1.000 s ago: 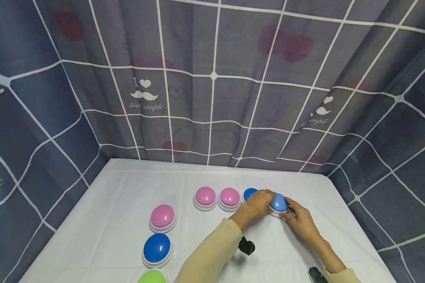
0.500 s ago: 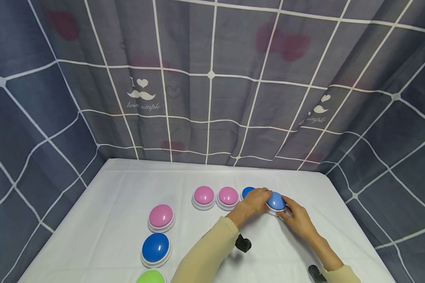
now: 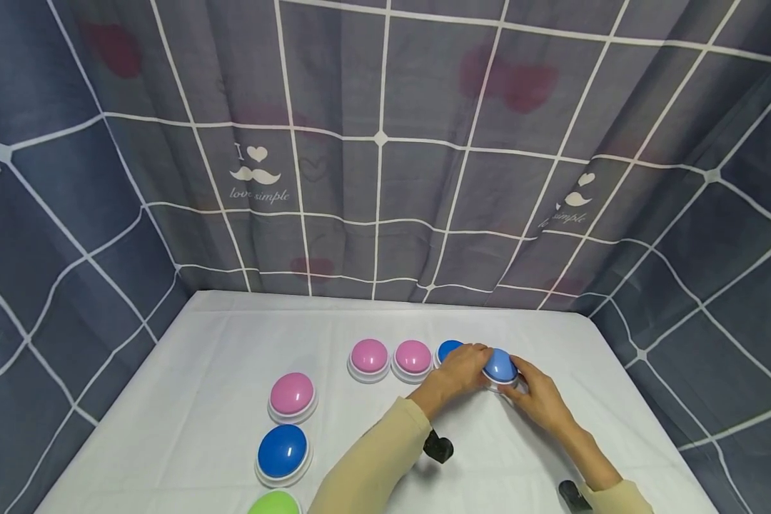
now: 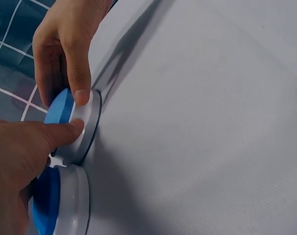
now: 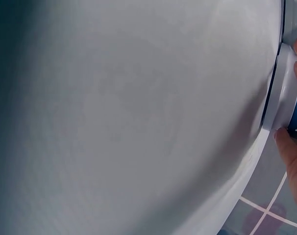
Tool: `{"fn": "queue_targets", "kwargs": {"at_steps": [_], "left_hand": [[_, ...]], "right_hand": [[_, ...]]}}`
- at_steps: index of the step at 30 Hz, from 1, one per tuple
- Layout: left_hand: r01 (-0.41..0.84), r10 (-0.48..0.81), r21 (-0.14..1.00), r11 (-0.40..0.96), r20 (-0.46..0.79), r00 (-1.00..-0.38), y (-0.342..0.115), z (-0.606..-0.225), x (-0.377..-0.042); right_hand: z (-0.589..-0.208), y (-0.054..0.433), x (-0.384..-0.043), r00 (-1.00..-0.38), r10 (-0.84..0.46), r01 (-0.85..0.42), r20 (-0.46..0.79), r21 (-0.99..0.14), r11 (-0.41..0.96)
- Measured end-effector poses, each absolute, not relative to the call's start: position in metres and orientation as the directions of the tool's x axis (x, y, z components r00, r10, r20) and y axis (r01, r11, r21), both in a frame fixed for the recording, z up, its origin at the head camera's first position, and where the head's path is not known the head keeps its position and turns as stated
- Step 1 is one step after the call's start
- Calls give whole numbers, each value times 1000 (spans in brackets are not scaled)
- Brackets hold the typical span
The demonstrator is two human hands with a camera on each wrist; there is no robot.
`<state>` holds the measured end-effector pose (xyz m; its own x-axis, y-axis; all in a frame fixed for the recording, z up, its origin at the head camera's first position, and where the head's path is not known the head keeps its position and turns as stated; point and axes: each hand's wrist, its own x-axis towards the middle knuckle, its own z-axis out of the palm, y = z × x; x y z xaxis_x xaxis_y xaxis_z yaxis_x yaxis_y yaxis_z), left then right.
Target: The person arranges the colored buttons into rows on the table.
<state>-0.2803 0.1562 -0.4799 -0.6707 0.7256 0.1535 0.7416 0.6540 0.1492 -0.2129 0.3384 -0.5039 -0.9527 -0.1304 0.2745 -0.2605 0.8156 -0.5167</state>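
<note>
A light blue domed push button (image 3: pixel 501 364) with a round white base sits at the right end of the back row. From its left side my left hand (image 3: pixel 464 370) grips it, and my right hand (image 3: pixel 542 398) holds it from the right. In the left wrist view both thumbs press the white base (image 4: pixel 93 116), close together, while most other fingers are hidden behind. The right wrist view catches the base (image 5: pixel 284 90) with fingertips around it at the edge. Just left of it stands a dark blue push button (image 3: pixel 448 348), partly covered by my left hand.
Two pink push buttons (image 3: pixel 369 355) continue the back row leftward. A left column holds another pink button (image 3: pixel 292 394), a dark blue button (image 3: pixel 283 451) and a green button (image 3: pixel 274 503) cut off below. A checked curtain (image 3: pixel 334 178) encloses the white table (image 3: pixel 231 343).
The head view has shifted very slightly. Both hands keep their hold on the light blue push button in nearly the same place.
</note>
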Motion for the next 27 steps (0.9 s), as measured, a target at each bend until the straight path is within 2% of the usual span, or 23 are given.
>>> {"fn": "queue_targets", "kwargs": {"at_steps": [4, 12, 22, 27], "left_hand": [[758, 734, 139, 637, 191, -652, 153, -480, -279], [768, 730, 172, 617, 239, -640, 145, -468, -273], [770, 745, 232, 594, 200, -636, 99, -455, -258], [776, 759, 202, 597, 171, -629, 70, -451, -245]], "right_hand": [[-501, 337, -212, -945, -140, -275, 296, -489, 828], [-499, 330, -212, -875, -186, -389, 446, -421, 820], [-487, 305, -206, -847, -269, -479, 459, -436, 762], [-476, 286, -200, -843, -324, -513, 430, -455, 728]]}}
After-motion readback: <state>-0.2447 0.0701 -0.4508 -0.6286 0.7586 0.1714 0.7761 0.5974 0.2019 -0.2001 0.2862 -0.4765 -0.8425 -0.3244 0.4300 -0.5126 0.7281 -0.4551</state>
